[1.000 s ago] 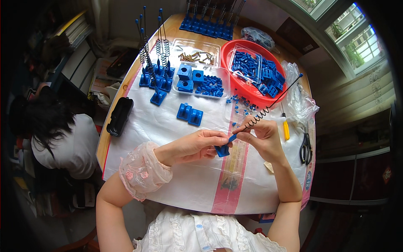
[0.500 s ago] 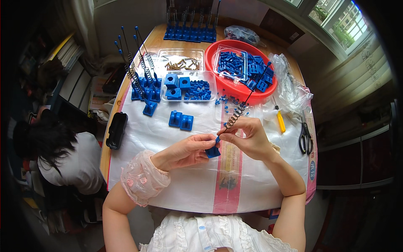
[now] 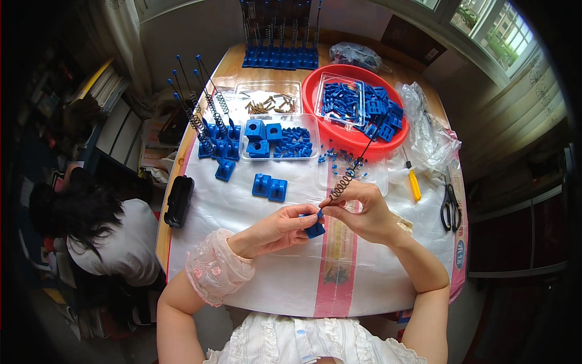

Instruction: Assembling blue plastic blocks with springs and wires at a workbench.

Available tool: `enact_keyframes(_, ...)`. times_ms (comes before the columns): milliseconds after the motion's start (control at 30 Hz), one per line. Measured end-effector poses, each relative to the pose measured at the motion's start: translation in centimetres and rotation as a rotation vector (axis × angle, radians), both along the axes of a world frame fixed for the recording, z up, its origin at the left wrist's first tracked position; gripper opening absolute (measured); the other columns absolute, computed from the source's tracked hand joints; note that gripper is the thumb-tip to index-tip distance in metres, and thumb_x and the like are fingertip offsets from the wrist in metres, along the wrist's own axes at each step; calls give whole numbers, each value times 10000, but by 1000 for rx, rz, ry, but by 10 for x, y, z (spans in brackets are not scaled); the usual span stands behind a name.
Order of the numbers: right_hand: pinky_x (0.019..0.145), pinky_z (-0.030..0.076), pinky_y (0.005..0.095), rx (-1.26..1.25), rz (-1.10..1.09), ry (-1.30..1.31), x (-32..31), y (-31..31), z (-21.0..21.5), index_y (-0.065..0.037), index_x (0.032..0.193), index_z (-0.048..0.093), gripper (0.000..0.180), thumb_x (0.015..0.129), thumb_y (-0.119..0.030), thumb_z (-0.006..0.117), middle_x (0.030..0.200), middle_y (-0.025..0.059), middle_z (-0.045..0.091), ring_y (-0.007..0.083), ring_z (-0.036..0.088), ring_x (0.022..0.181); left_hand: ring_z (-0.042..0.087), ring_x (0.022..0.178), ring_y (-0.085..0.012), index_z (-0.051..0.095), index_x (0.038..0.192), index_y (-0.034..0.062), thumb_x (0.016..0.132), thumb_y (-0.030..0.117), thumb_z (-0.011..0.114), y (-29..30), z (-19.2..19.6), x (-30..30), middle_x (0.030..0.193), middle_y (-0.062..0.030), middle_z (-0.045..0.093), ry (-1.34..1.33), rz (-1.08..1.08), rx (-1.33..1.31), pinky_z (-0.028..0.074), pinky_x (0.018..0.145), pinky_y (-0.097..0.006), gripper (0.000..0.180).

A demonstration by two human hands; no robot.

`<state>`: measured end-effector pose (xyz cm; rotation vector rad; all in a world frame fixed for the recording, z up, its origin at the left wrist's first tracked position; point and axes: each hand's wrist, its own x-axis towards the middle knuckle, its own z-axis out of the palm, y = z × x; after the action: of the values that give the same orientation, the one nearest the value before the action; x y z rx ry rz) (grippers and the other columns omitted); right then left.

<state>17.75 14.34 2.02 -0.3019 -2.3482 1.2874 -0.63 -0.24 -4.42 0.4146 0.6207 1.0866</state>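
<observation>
Above the near part of the table, my left hand [image 3: 276, 230] is closed on a small blue plastic base [image 3: 315, 230]. My right hand [image 3: 367, 213] pinches the lower end of a black coil spring [image 3: 341, 187] where it meets a blue piece on top of the base. From the coil a thin straight rod slants up and to the right. My fingertips nearly touch and hide the joint. Just beyond my left hand lie two blue bases [image 3: 269, 188] side by side. Farther left stand several blue bases [image 3: 221, 141] bearing upright springs with blue-tipped rods.
Clear trays hold blue parts [image 3: 294, 142] and brass-coloured screws [image 3: 270, 104]. A red basin [image 3: 397, 142] of blue pieces stands far right. A yellow-handled screwdriver [image 3: 414, 185], black scissors [image 3: 450, 209] and a black case [image 3: 179, 202] lie at the sides. A person [image 3: 112, 236] sits at left.
The whole view has shifted slightly, so everything appears a little lower and farther right. Both hands keep the same hold on the base and spring.
</observation>
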Motion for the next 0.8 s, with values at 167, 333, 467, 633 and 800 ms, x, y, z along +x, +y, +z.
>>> enact_keyframes(167,713,494,321,26,-16,3,0,1,-1,-28,935,807,108,831,-43,835,825,76,736,183,626,769,594,861,2,670,1174,140,1075,235,634,-1,-4,-1,1087,45,671,18,10,-6,425,654,-169,142)
enact_keyframes(333,716,495,330,54,-27,-1,0,1,-3,-30,923,805,111,818,-40,839,813,79,735,197,636,774,589,852,11,675,1185,143,1079,237,626,0,-3,0,1083,49,672,28,25,-13,441,666,-165,150)
enact_keyframes(467,712,497,335,62,-37,21,-1,0,-3,-30,919,799,111,814,-33,837,820,79,729,203,642,779,564,831,13,678,1181,142,1081,246,623,1,2,3,1083,50,671,77,60,-45,439,666,-166,155)
enact_keyframes(633,713,502,344,110,-22,30,-1,-1,-2,-26,914,792,112,809,-18,831,825,84,725,218,648,790,532,816,8,676,1184,143,1080,249,626,0,-6,1,1086,48,671,68,38,6,417,659,-166,157)
enact_keyframes(800,723,505,352,136,-17,24,1,-4,1,-23,917,789,118,806,-13,827,825,89,724,233,655,802,501,784,4,671,1201,134,1076,242,634,0,-6,7,1096,48,669,114,48,43,403,658,-172,169)
